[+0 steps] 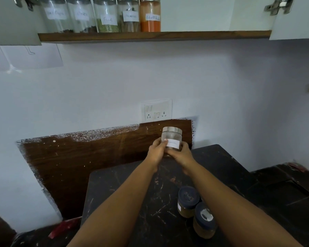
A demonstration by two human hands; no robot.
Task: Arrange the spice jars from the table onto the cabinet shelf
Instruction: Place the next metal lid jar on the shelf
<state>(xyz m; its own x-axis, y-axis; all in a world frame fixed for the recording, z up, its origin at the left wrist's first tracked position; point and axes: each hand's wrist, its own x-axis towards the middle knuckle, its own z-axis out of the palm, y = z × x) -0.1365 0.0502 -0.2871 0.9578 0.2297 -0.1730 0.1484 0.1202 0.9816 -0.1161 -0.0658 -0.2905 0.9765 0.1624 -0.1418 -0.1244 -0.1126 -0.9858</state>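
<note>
A person holds a clear glass spice jar (171, 138) in both hands above a dark table (125, 193).

The left hand (157, 150) and right hand (181, 153) wrap round its lower half, the jar upright with a silver lid and white label. Two dark-lidded jars (187, 202) stand on the table near the right forearm. Five labelled jars (106, 16) line the cabinet shelf (185, 35) overhead.
</note>
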